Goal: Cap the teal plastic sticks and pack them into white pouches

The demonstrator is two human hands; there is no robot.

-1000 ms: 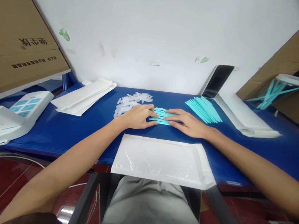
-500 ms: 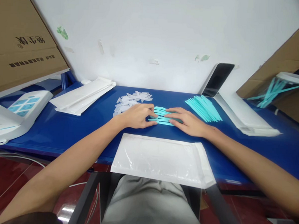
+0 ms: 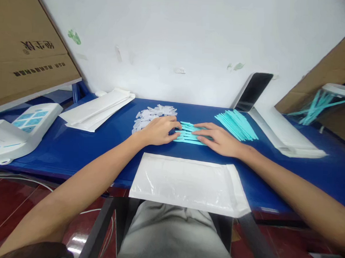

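A row of thin turquoise sticks (image 3: 187, 136) lies side by side on the blue table, between my two hands. My left hand (image 3: 161, 130) is at their left ends, fingers bent, with thumb and forefinger apart and the tips at the sticks. From the other side, my right hand (image 3: 222, 139) rests its spread fingers over the right ends. Behind my left hand is a heap of small translucent white pieces (image 3: 145, 118), partly hidden by it. A fanned pile of more turquoise sticks (image 3: 236, 125) lies beyond my right hand.
A white plastic-covered pouch (image 3: 184, 183) overhangs the table's front edge. More white pouches (image 3: 96, 109) lie at left, and another pouch (image 3: 288, 135) at right below a leaning phone (image 3: 254, 91). A white device (image 3: 30, 129) stands far left; a clear tub (image 3: 321, 106) of sticks lies far right.
My left hand has drawn back slightly left, its thumb and forefinger now less far over the sticks. My right hand stays on their right ends. The view has shifted a little.
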